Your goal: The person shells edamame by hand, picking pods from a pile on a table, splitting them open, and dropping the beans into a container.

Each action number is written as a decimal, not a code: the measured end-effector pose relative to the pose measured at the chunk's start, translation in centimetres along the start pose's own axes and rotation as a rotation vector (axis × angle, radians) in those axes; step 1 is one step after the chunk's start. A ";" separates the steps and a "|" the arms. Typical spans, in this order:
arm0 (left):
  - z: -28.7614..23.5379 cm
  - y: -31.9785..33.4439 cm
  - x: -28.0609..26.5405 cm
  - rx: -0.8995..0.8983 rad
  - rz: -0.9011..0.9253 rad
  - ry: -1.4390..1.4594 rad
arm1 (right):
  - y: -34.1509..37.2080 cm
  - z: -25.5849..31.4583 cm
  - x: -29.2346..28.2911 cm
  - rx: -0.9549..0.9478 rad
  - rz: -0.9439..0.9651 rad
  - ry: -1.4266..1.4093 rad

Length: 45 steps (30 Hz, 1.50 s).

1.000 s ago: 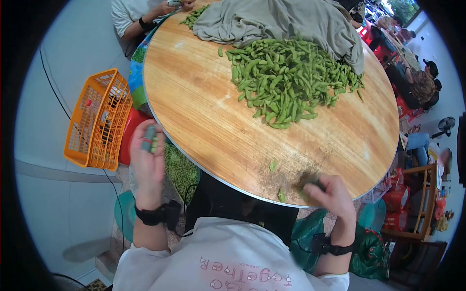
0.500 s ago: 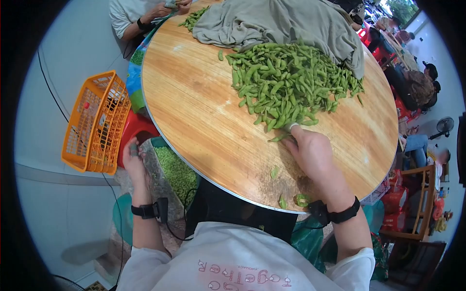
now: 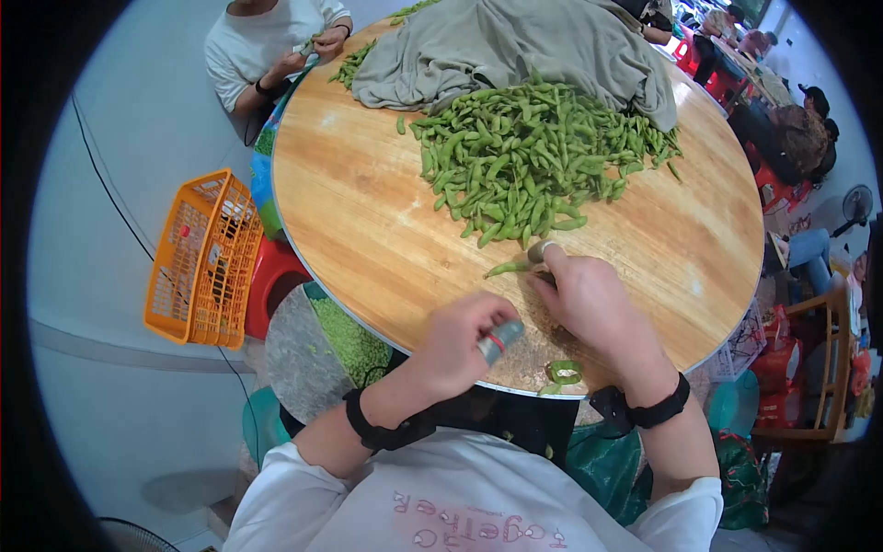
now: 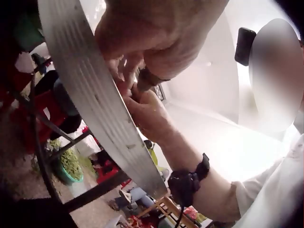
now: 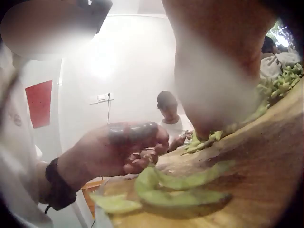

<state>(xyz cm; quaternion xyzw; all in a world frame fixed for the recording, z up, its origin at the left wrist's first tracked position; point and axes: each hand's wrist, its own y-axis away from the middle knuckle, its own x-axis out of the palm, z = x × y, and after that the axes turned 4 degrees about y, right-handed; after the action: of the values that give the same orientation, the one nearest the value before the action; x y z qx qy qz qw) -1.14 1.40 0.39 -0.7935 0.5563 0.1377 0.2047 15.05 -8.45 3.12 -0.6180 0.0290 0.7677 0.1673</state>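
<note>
- A green pod (image 3: 505, 268) is pinched by the fingers of the right hand (image 3: 593, 296), just above or on the wooden surface (image 3: 359, 212); actual contact with the wood cannot be told.
- The pod is pointed toward the left side of the surface and is located near the front of the large pod pile (image 3: 520, 161).
- A grey cover (image 3: 539, 251) is worn on one digit of the right hand.
- The left hand (image 3: 455, 348) is held by the near edge of the surface, to the left of the right hand and apart from it; its fingers are curled inward, and nothing is seen to be gripped.
- A grey-green cover with a red band (image 3: 501, 340) is worn on the left thumb.
- A split pod (image 3: 564, 372) is laid at the near edge, below the right hand, with a smaller green piece (image 3: 549, 389) beside it.
- The far part of the pile is bordered by a rumpled grey cloth (image 3: 515, 51).
- Shelled green beans (image 3: 354, 342) are seen lower down, beyond the left edge of the surface.
- An orange basket (image 3: 200, 262) is placed farther left, beside a red stool (image 3: 269, 276).
- Across the surface, something small and green is handled by another person (image 3: 271, 51).
</note>
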 end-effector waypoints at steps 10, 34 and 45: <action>0.6 -1.9 -0.8 -0.324 -0.244 0.736 | 2.0 0.3 0.9 0.132 -0.059 -0.304; -1.0 -0.7 0.1 -0.124 0.040 0.993 | 6.7 5.9 -0.4 0.617 0.152 -1.815; -1.1 -2.4 1.0 -0.253 -0.068 0.758 | 5.1 4.1 0.8 0.587 -0.184 -1.018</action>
<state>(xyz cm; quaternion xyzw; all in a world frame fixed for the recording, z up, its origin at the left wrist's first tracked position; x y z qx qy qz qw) 1.46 0.80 1.31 -0.8250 0.5445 -0.1043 -0.1101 9.55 -12.08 2.46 -0.1002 0.1024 0.9096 0.3899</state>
